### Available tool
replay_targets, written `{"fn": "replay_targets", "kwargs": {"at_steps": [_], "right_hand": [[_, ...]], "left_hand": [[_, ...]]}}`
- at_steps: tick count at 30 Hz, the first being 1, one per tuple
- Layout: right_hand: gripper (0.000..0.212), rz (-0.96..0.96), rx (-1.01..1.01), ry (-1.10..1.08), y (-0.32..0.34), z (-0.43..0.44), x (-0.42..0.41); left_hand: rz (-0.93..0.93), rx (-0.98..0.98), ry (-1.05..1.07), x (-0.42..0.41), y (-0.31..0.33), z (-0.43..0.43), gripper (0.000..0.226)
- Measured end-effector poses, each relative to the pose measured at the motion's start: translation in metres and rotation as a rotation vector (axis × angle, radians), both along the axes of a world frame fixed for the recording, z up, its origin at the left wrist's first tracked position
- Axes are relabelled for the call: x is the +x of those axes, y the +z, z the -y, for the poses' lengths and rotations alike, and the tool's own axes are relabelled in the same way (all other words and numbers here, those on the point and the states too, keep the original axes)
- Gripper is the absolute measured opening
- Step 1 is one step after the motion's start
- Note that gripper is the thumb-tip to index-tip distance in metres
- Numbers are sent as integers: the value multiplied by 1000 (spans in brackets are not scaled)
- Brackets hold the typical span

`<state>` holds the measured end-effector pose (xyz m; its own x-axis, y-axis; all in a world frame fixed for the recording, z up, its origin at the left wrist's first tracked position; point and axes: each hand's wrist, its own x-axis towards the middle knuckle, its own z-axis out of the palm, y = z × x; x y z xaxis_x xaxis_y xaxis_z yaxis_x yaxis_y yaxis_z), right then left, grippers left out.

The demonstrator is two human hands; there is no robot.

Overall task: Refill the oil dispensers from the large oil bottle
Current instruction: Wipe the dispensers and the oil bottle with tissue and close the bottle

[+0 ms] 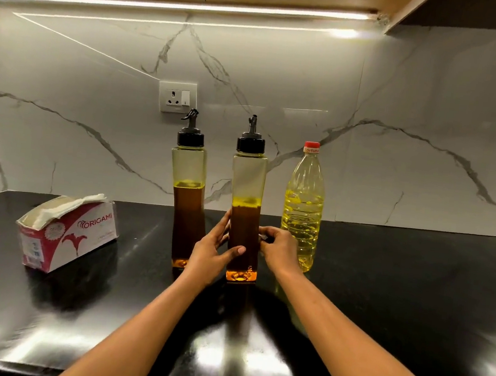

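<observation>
The nearer dispenser (pixel 248 188), about half full of dark oil, stands upright mid-countertop (pixel 382 294) with its black spout cap (pixel 250 143) on. Your left hand (pixel 209 254) wraps its lower body, thumb across the front, likely steadying it for opening. Your right hand (pixel 278 249) curls against its right side; whether it pinches is unclear. The other dispenser (pixel 189 166) stands just left. The large oil bottle (pixel 302 209), capped, waits just right. A tissue box (pixel 67 233) lies farther left, handy for drips.
</observation>
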<state>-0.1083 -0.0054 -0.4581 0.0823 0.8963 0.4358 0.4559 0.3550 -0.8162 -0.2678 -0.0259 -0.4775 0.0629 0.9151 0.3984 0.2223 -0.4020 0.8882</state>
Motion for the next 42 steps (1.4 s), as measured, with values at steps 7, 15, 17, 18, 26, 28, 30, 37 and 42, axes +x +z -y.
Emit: {"fn": "replay_targets", "kwargs": {"at_steps": [7,15,17,18,26,28,30,37,42], "right_hand": [[29,71,1,-36,-11,-9,-2],[29,-28,162,-26,8,31,24],[31,-83,216,-93,14,43,41],[32,-128,234,-136,15,48,50],[29,-470,101,-433,-3,38,109],[26,-489,33,-410,-9,27,109],[24,-457,-15,-361,-14,17,107],[33,-374,-130,-139,-14,-4,105],[28,-350,-142,-73,-6,4,110]], "left_hand": [[-35,-4,107,-3,-4,-8,85],[-232,157,308,-3,-1,9,81],[-230,299,353,-1,4,23,74],[-234,397,350,0,8,29,69],[-234,386,2,75,44,42,67],[-160,251,0,97,55,26,77],[-77,100,27,115,58,6,88],[129,-160,-14,130,36,-34,119],[72,-84,-16,120,29,-18,100]]}}
